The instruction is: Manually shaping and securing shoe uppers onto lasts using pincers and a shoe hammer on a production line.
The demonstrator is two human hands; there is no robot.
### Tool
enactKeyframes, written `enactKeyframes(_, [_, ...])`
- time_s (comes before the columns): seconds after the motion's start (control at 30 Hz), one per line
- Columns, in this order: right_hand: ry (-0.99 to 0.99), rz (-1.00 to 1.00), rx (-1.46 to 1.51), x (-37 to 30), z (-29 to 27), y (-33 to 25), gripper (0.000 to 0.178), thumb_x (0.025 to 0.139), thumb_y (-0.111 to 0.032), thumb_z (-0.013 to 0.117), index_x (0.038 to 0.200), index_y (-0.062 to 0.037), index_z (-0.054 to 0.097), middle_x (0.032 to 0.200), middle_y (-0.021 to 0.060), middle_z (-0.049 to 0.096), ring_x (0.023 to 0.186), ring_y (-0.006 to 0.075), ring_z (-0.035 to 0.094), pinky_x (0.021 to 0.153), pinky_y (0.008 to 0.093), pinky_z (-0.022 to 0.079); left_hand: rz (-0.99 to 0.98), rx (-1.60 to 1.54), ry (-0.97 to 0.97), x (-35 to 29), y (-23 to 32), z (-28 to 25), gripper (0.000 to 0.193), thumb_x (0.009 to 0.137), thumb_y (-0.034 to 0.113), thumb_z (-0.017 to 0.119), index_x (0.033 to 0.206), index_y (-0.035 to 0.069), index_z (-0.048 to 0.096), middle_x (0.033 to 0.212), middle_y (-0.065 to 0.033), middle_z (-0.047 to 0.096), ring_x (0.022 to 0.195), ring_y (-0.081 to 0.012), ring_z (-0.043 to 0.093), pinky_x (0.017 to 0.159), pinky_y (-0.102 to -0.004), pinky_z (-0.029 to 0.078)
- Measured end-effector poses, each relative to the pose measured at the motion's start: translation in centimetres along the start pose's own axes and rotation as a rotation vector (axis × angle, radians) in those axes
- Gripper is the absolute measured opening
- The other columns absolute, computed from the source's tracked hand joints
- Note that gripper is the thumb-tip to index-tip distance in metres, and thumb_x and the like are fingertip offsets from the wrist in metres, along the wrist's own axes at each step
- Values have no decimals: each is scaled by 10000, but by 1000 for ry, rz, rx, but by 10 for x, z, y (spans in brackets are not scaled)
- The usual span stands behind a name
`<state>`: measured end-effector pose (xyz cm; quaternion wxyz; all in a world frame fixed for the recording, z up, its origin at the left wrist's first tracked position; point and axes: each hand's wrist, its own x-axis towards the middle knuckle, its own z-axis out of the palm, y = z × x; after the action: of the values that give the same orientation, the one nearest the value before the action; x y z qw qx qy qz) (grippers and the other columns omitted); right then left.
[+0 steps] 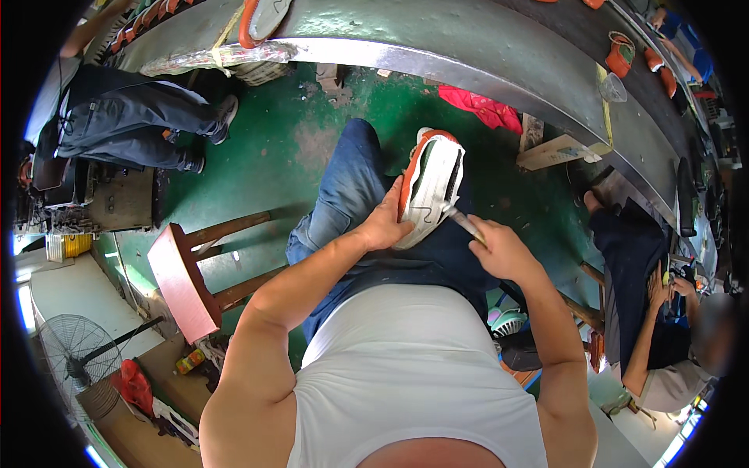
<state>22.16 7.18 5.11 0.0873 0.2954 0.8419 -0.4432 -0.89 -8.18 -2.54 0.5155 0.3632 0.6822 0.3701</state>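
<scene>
Two hands: left hand (382, 224), fingers gripping orange-and-white shoe (431, 187) over lap; right hand (503, 248), fingers closed around slim pale tool (466, 225)
Clear plastic cup (614, 88): at grey metal surface (437, 25), contents unclear
Crumpled red cloth (485, 108): beyond shoe

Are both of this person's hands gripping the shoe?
No, only the left hand grips the shoe; the right hand holds a slim tool.

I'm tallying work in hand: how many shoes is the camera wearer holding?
1: an orange-and-white shoe, just above the picture's middle, gripped by the bare left hand. The bare right hand holds only a slim, pale-handled tool; no second shoe seems hidden.
</scene>
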Motion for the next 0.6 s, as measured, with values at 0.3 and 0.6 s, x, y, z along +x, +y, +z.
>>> enactKeyframes(0.3, [-63, -62, -610, 21, 25, -30, 393, 873, -96, 642, 1214, 67, 534, 1012, 227, 630, 961, 373, 648, 814, 464, 548, 61, -795, 120, 28, -23, 25, 675, 1033, 265, 459, 1554, -50, 167, 1567, -187, 355, 1451, -246, 343, 1167, -317, 291])
enactKeyframes(0.6, [333, -288, -552, 45, 10, -12, 356, 902, -103, 634, 1200, 49, 511, 1016, 220, 631, 951, 389, 650, 829, 454, 540, 279, 220, 515, 33, -21, 24, 473, 1055, 246, 424, 1459, 1, 449, 1433, -260, 497, 1376, -393, 429, 1098, -419, 412])
